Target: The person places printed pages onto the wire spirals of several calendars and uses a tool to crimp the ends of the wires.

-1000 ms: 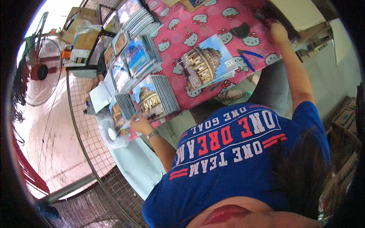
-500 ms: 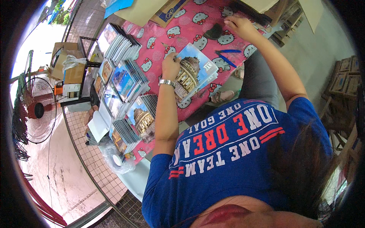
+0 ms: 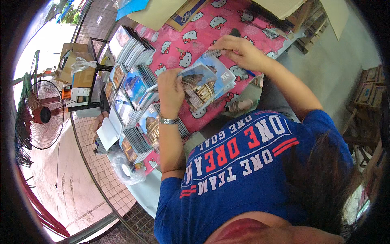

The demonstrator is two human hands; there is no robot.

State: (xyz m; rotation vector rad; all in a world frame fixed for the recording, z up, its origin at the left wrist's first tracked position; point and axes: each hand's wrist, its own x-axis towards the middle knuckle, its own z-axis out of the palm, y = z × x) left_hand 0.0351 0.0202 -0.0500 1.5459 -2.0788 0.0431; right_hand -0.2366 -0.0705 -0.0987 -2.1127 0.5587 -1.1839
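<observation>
A booklet point(image 3: 201, 91) with a domed building and blue sky on its cover lies tilted over the table's near edge. My left hand point(image 3: 170, 91), with a metal watch at the wrist, is closed on its left edge, and the upper sheets are lifted apart from those beneath. Over the booklet's top edge my right hand point(image 3: 239, 52) pinches what looks like a dark toothed binding wire point(image 3: 210, 53). Blue-handled pliers point(image 3: 252, 74) show only partly under my right forearm. Behind my right hand a small dark object point(image 3: 235, 31) is mostly hidden.
Stacks of bound booklets point(image 3: 136, 87) fill the table's left side. A pink patterned cloth point(image 3: 189, 36) covers the table. Dark wire strips point(image 3: 270, 18) and cardboard lie at the back. Another person's hand point(image 3: 100, 120) is beyond the stacks, near a fan point(image 3: 42, 114).
My right hand has come from the far right of the table to the booklet's top edge, bringing the dark wire. My left hand has shifted left and lifted the upper sheets.
</observation>
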